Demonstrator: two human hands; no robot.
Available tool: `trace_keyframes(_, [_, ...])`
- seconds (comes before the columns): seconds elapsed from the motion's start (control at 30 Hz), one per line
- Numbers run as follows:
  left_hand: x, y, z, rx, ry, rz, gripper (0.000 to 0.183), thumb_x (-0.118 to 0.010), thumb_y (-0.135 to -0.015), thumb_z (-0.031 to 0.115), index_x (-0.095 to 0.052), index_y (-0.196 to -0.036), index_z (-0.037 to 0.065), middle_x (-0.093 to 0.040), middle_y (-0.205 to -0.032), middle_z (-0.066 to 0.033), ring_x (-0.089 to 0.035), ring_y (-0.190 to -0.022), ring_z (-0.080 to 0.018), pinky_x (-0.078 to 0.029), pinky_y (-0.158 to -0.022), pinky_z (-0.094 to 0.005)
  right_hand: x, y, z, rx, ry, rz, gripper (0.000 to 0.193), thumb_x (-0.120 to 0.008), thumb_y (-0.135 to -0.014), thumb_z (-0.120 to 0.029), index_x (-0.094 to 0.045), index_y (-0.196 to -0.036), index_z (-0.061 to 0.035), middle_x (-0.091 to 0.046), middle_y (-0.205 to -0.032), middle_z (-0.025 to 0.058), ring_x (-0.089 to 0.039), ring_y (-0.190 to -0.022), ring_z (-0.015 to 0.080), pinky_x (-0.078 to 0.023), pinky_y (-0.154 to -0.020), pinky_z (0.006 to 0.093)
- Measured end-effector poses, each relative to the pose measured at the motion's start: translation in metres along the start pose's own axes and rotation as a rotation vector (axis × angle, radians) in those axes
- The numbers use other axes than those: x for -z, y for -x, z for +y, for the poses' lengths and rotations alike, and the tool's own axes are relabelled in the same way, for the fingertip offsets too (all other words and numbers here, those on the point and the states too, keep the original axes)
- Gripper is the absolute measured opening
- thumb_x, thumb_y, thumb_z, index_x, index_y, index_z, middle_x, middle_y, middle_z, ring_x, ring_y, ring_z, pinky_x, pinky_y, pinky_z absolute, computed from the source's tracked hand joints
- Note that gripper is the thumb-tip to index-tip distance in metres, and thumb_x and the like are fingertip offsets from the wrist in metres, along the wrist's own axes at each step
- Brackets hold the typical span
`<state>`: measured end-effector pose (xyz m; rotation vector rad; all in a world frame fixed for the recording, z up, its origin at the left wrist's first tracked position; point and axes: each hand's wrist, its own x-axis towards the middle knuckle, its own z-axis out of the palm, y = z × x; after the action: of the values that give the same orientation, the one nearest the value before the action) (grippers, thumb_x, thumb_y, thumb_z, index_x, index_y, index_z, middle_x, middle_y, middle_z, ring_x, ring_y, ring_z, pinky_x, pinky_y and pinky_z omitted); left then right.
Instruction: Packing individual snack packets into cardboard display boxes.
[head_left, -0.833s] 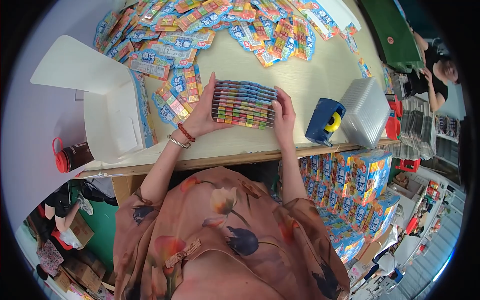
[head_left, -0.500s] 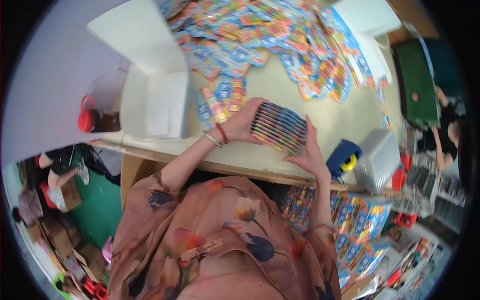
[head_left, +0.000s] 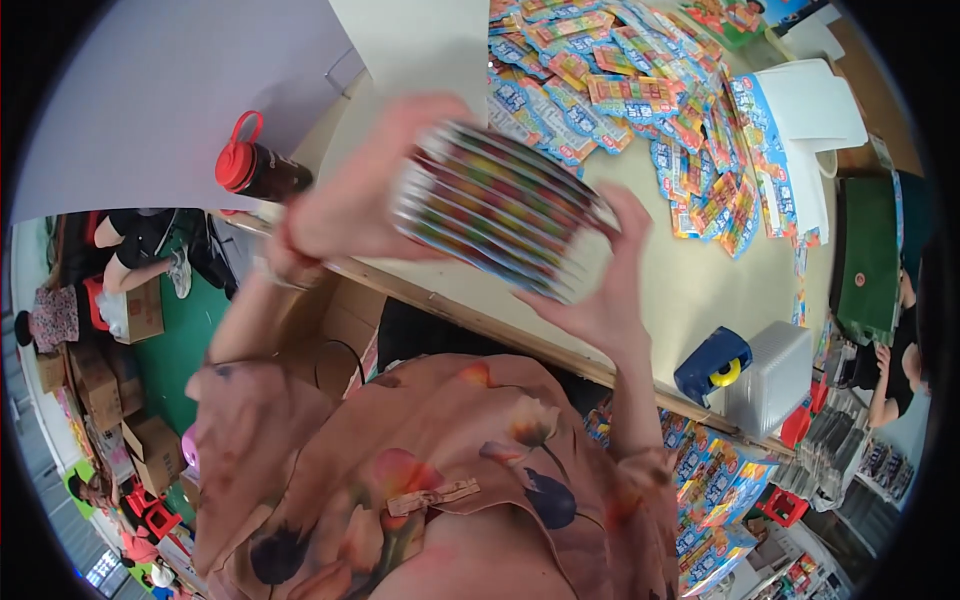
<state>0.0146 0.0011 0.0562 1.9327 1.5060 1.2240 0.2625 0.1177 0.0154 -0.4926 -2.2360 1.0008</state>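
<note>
A stack of several flat, slim packs (head_left: 500, 210) with coloured contents is held up between my hands, above the table (head_left: 650, 310). It is blurred by motion, with pale edges showing side by side. My left hand (head_left: 365, 195) is closed round the stack's left end, its fingers smeared. At the right end my right hand (head_left: 605, 285) grips it, with the thumb below and the fingers above. Behind the left hand stands a white box (head_left: 415, 50), its lower part mostly hidden. A large heap of blue-and-orange candy-like blister packs (head_left: 610, 80) lies on the far table.
A black bottle with a red lid (head_left: 240, 165) stands left of my left arm. A blue tape dispenser (head_left: 712, 365) and clear plastic trays (head_left: 770, 380) sit at the right edge. Printed display cartons (head_left: 715, 480) are stacked below. Another person (head_left: 890, 370) is at far right.
Both hands have raised the stack, nearer to the camera and left toward the white box. The view has shifted, moving the heap and box in the picture.
</note>
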Motion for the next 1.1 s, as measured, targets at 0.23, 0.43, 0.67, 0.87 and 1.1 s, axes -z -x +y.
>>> trace_keyframes(0.23, [0.071, 0.054, -0.04, 0.453, 0.111, -0.043, 0.107, -0.092, -0.056, 0.013, -0.026, -0.139, 0.003, -0.048, -0.128, -0.0112, -0.051, -0.117, -0.0188, -0.044, -0.1, -0.0331, -0.084, -0.07, 0.001, 0.078, 0.057, -0.283, 0.104, -0.086, -0.06, -0.035, -0.026, -0.137, -0.0005, -0.039, -0.128, 0.0192, -0.042, -0.12, 0.0361, -0.035, -0.102, 0.0461])
trace_keyframes(0.43, [0.047, 0.06, -0.075, 0.455, 0.065, -0.101, 0.106, -0.092, -0.056, 0.019, -0.026, -0.138, 0.002, -0.046, -0.126, -0.0145, -0.049, -0.118, -0.0225, -0.043, -0.101, -0.0337, -0.083, -0.058, 0.021, 0.077, 0.311, -0.356, 0.117, -0.08, -0.059, -0.054, -0.021, -0.143, 0.0017, -0.039, -0.131, 0.0222, -0.04, -0.126, 0.0376, -0.011, -0.107, 0.0688])
trace_keyframes(0.67, [0.017, 0.058, -0.081, 0.437, 0.073, -0.132, 0.102, -0.091, -0.055, 0.023, -0.029, -0.131, -0.006, -0.049, -0.116, -0.0174, -0.053, -0.109, -0.0237, -0.045, -0.096, -0.0322, -0.077, -0.044, 0.011, 0.157, 0.443, -0.21, 0.073, -0.076, -0.071, -0.041, -0.045, -0.127, -0.0075, -0.049, -0.119, 0.0116, -0.048, -0.114, 0.0303, -0.026, -0.1, 0.0576])
trace_keyframes(0.87, [0.008, 0.061, -0.082, 0.442, -0.19, -0.183, 0.11, -0.092, -0.056, 0.026, -0.022, -0.136, -0.003, -0.047, -0.124, -0.0195, -0.052, -0.115, -0.0258, -0.044, -0.099, -0.035, -0.084, -0.032, 0.02, 0.177, 0.384, -0.287, 0.017, -0.069, -0.08, -0.022, -0.058, -0.086, -0.0106, -0.059, -0.082, 0.002, -0.053, -0.091, 0.02, -0.033, -0.09, 0.0463])
trace_keyframes(1.1, [0.011, 0.067, -0.085, 0.306, -0.411, -0.277, 0.126, -0.083, -0.061, 0.056, -0.013, -0.146, -0.003, -0.042, -0.128, -0.0255, -0.045, -0.119, -0.0381, -0.041, -0.101, -0.0388, -0.078, -0.057, 0.011, 0.396, 0.539, -0.473, 0.007, -0.063, -0.076, -0.006, -0.059, -0.078, -0.0112, -0.059, -0.074, 0.0006, -0.056, -0.09, 0.0181, -0.029, -0.104, 0.048])
